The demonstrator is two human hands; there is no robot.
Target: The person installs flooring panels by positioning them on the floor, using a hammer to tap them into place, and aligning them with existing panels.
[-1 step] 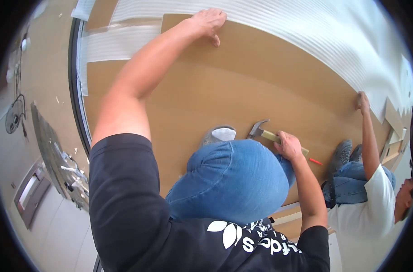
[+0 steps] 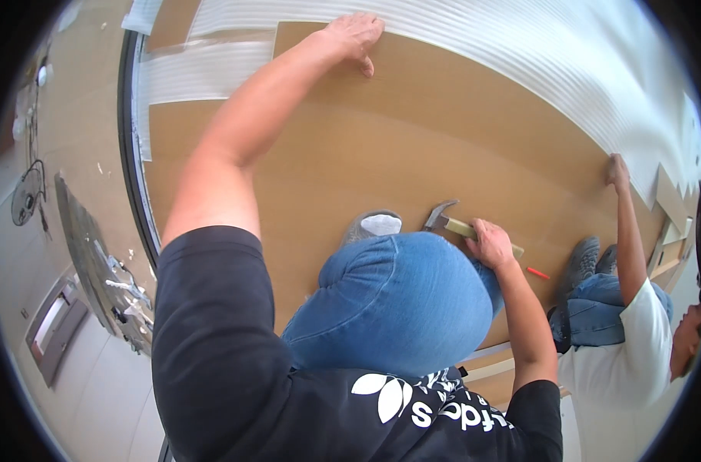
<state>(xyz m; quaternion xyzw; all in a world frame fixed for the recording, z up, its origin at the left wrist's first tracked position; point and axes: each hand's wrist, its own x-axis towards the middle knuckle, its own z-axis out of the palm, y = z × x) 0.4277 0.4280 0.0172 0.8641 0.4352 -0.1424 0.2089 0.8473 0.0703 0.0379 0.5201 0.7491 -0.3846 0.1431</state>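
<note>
My left hand rests at the far edge of a wide brown board, its fingers stretched over the rim and its thumb lying on the surface. My right hand is wrapped around the pale handle of a claw hammer, beside my bent knee. The hammer's dark metal head points left and away from me, close to the board. To the right of the hammer, a small red stick-shaped item, perhaps a pen, lies on the board. My shoe stands on the board left of the hammer.
White ribbed foam sheeting spreads beyond the board. At the right a co-worker crouches, one hand on the board's far edge. A dark rail runs along the left. Past it are a fan and a cluttered plank.
</note>
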